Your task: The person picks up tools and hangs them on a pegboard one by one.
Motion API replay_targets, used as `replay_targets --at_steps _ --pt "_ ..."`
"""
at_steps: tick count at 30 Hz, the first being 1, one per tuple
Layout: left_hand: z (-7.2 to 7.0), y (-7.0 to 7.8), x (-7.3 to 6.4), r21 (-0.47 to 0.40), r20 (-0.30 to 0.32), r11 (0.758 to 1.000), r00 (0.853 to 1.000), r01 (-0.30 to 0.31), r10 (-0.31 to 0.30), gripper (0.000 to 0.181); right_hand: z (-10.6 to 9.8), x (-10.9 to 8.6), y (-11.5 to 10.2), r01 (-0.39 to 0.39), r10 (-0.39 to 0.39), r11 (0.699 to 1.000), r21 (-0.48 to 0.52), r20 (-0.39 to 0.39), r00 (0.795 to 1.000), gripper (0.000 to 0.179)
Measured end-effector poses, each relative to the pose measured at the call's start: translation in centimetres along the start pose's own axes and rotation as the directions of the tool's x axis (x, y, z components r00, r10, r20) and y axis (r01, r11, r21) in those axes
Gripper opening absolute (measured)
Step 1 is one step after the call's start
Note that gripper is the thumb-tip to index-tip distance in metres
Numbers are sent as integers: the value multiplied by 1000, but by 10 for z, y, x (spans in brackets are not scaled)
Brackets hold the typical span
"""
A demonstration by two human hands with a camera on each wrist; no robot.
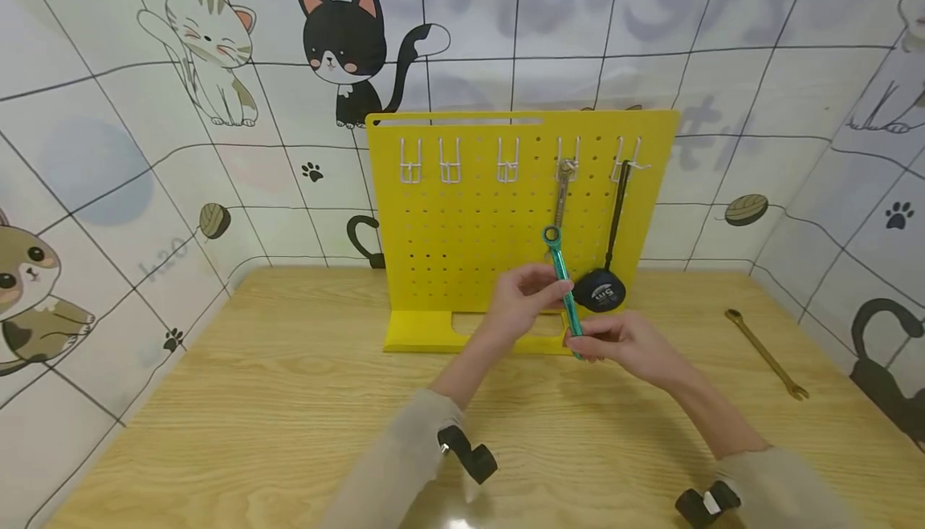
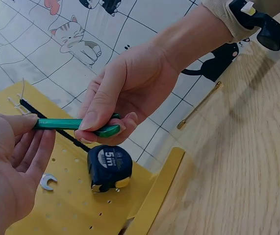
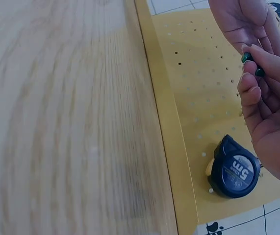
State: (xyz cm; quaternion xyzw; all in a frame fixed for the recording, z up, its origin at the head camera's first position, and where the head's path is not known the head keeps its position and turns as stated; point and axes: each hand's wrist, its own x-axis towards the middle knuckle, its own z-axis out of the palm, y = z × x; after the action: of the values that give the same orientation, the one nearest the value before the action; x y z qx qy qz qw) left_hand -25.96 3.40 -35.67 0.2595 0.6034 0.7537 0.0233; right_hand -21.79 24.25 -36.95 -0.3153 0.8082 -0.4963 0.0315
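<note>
A green combination wrench (image 1: pixel 560 264) stands nearly upright before the pegboard, ring end up. My left hand (image 1: pixel 522 298) pinches its shaft between thumb and fingers. Lower down, my right hand (image 1: pixel 627 346) pinches the open end, whose tips (image 2: pixel 111 130) show past the thumb in the left wrist view. Behind the wrench, a silver wrench (image 1: pixel 561 200) hangs from a hook of the yellow pegboard (image 1: pixel 470 248). Just right of it, a black tape measure (image 1: pixel 601 290) marked 5m hangs by its strap, close behind my right hand.
A brass-coloured wrench (image 1: pixel 768 354) lies on the wooden table (image 1: pixel 289 400) at the right. Several white wire hooks (image 1: pixel 450 161) line the pegboard's upper part. The board's yellow foot (image 1: pixel 419 336) rests on the table, and a cat-print wall covering (image 1: pixel 289 216) stands behind.
</note>
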Motion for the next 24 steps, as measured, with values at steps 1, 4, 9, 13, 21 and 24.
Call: replay_targets --at_steps 1,4,9,13,21,24 --pt "-2 1 0 5 3 1000 1000 -5 5 18 1 2 0 10 -10 1000 6 0 1000 11" --pt "-9 5 0 14 9 1000 1000 -14 13 19 5 8 0 33 -34 998 44 6 999 11" --pt "-17 12 2 27 4 1000 1000 -8 7 20 8 18 -1 67 -68 995 75 9 998 13" --pt "-22 19 4 52 -6 998 1000 -26 26 21 11 26 -3 96 -95 993 68 -18 995 13" --pt "-30 32 8 88 -20 994 998 -65 67 27 18 37 -13 106 -101 991 83 -60 993 12" --pt "-33 37 9 93 -34 993 996 -75 78 28 21 42 -17 103 -97 990 98 -68 993 12"
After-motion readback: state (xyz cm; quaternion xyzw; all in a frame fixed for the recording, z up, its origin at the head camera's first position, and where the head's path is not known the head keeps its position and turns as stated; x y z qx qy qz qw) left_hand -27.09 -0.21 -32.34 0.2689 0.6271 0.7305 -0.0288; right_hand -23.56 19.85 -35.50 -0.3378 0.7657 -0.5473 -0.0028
